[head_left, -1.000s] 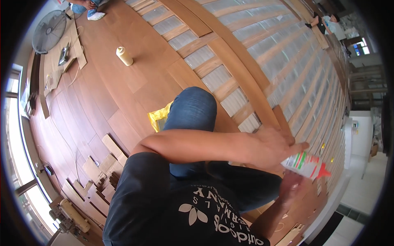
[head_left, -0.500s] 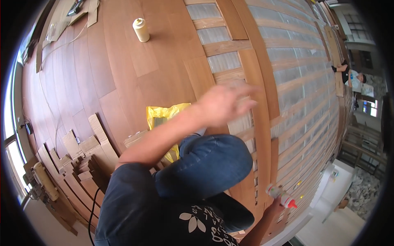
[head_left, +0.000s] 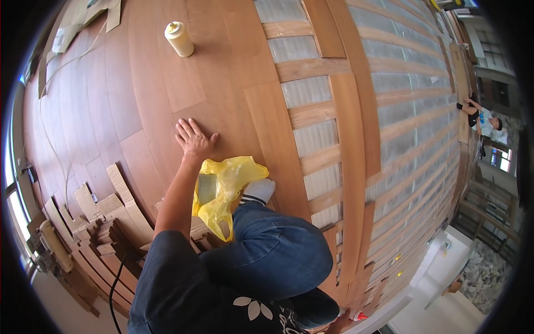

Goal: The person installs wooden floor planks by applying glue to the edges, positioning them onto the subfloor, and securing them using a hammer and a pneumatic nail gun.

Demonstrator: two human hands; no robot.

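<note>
My left hand point(head_left: 194, 139) lies palm down on the brown wood floor point(head_left: 194, 106), its fingers spread, with nothing under them that I can see. Beside it, near my socked foot point(head_left: 259, 192), is a crumpled yellow plastic bag point(head_left: 236, 172) with a grey-green ribbed stack point(head_left: 208, 187) at its opening. At the lower right edge, my right hand point(head_left: 337, 322) is partly hidden by my knee and holds a squeeze bottle with a red nozzle point(head_left: 359, 315). Farther off, a cream-coloured bottle point(head_left: 179, 40) stands upright on the planks.
On the right, wooden battens point(head_left: 317, 114) run over silvery sheeting point(head_left: 309, 92), with loose planks point(head_left: 356, 156) laid across. Stacked boards and torn cardboard point(head_left: 119, 209) lie at left, along with a thin cable point(head_left: 61, 133). Another person point(head_left: 483, 118) sits far right.
My left hand has moved left from over the battens and come down flat on the floor. My right hand, with the squeeze bottle, has dropped lower, toward my body. The view has shifted slightly.
</note>
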